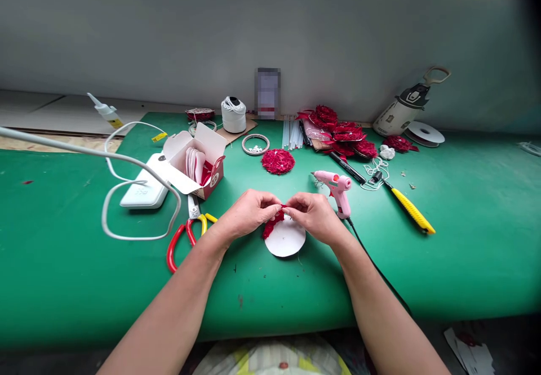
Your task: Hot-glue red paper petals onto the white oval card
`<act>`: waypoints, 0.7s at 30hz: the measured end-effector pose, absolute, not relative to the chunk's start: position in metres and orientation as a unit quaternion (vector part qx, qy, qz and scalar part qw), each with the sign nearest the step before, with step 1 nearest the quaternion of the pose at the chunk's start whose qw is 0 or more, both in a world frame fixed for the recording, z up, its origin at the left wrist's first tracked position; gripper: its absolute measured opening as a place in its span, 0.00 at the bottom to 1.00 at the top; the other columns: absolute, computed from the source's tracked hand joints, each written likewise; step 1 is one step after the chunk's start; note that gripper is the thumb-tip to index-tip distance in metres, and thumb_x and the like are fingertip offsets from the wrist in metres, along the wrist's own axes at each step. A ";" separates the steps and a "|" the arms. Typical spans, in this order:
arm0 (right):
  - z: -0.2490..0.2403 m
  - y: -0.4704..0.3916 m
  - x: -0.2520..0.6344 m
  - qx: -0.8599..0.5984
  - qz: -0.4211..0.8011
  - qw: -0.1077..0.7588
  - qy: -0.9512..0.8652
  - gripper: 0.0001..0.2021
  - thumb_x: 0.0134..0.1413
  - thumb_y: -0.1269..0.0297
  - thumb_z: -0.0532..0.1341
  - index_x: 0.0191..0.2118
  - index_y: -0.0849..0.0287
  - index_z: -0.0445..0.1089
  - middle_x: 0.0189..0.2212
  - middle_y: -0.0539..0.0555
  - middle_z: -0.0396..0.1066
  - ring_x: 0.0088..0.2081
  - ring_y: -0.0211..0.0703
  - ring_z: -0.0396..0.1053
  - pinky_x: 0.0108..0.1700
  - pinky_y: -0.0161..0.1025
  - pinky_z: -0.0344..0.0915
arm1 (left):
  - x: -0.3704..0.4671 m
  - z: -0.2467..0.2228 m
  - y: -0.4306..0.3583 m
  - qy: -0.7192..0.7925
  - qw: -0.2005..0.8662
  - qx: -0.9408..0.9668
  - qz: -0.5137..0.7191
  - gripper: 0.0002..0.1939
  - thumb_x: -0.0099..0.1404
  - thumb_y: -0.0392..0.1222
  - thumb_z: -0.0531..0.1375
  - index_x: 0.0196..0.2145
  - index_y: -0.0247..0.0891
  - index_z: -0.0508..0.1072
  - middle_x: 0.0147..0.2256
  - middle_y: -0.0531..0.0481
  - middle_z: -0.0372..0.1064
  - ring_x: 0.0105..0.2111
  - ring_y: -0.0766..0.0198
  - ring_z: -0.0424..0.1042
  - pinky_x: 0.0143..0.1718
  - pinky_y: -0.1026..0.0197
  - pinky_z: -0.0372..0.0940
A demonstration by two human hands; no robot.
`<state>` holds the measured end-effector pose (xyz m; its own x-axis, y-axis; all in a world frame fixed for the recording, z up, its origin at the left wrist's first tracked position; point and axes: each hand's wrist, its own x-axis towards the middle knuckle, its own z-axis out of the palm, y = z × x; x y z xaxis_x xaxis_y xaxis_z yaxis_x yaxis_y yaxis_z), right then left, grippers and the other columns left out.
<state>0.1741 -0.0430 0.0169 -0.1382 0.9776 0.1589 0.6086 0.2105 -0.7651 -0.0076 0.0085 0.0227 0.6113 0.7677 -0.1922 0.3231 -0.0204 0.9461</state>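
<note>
A white disc [285,240] lies on the green table, with gathered red ribbon [270,227] along its upper left part. My left hand [252,211] pinches the red ribbon at the disc's top edge. From the right, my right hand [311,215] pinches the same ribbon, and the fingertips of both hands nearly meet. Behind them sits a finished-looking round red rosette [278,161]. A pink glue gun [336,188] stands just beyond my right hand, its black cord running toward the front edge.
Red-handled scissors [195,226], an open box [195,161] and a white power bank [146,186] are at left. Several red rosettes [344,130], a marker [347,168], a yellow cutter [411,209] and a bottle [397,117] are at right. A thread spool [233,116] stands behind.
</note>
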 end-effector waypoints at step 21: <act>0.022 -0.046 0.171 -0.576 0.266 0.374 -0.677 0.03 0.54 0.71 0.64 0.34 0.61 0.76 0.28 0.53 0.75 0.30 0.39 0.70 0.33 0.35 0.65 | -0.008 0.029 0.010 0.406 0.628 0.623 0.229 0.15 0.54 0.47 0.67 0.31 0.30 0.78 0.21 0.51 0.68 0.22 0.69 0.64 0.25 0.65 0.58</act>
